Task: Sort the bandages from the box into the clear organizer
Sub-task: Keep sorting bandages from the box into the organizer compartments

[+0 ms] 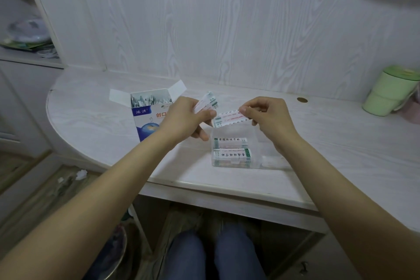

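The bandage strip (229, 118) hangs in the air just above the clear organizer (236, 152), pinched at its right end between thumb and forefinger of the right hand (270, 120); that grip is closed tight on the wrapper's edge only. The left hand (188, 118), just beside it, holds a small fanned bundle of bandages (208, 103) with fingers curled round them. The organizer already holds two wrapped stacks lying flat, and behind the left hand stands the open box (148, 113), more wrappers showing at its mouth. All of it sits on the pale desk (341, 143), a green cup (391, 91) well apart at the right. The risk, as I judge it: a thin edge pinch lets the strip twist or slip and land askew across the stacks, and the loose bundle could spill if the left fingers relax.
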Demonstrator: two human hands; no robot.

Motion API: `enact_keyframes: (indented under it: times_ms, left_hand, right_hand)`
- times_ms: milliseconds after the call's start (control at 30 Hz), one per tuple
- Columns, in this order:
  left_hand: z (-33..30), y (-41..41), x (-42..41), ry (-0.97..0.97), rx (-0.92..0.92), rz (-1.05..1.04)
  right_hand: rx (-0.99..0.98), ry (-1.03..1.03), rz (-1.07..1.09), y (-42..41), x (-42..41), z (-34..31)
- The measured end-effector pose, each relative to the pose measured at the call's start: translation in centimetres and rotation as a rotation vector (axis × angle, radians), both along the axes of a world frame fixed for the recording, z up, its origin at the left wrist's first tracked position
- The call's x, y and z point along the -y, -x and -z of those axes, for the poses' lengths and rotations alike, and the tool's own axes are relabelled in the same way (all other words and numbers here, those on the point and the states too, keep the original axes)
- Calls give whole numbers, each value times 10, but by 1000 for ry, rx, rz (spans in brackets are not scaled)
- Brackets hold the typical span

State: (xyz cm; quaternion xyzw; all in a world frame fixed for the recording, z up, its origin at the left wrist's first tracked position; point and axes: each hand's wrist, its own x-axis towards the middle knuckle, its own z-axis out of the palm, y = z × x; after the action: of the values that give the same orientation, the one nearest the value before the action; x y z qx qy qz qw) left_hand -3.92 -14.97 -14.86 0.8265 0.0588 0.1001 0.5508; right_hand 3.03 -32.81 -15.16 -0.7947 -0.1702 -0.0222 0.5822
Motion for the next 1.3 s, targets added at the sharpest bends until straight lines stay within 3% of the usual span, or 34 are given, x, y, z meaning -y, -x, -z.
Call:
enact_keyframes:
  times_ms: [200,467,800,1100,1200,1300]
  left_hand:
    - [8,-10,-8,-35,37,-136]
    - [17,-22,7,-193,-47,35]
    - [25,-38,14,-321,-162,122]
    - [16,-34,12,-440,-147,171]
    - [9,-28,8,-398,-97,142]
    - [6,-19,5,-243,-59,142]
  right_hand:
    - [-87,236,174,-16,3,17]
    - [-17,703,147,-8,-13,17]
    - [126,945,84,-2,-17,13]
    - [244,1089,104,-1,-20,13]
    - [211,993,96,-2,-17,9]
    - [75,558,49,-3,-8,0]
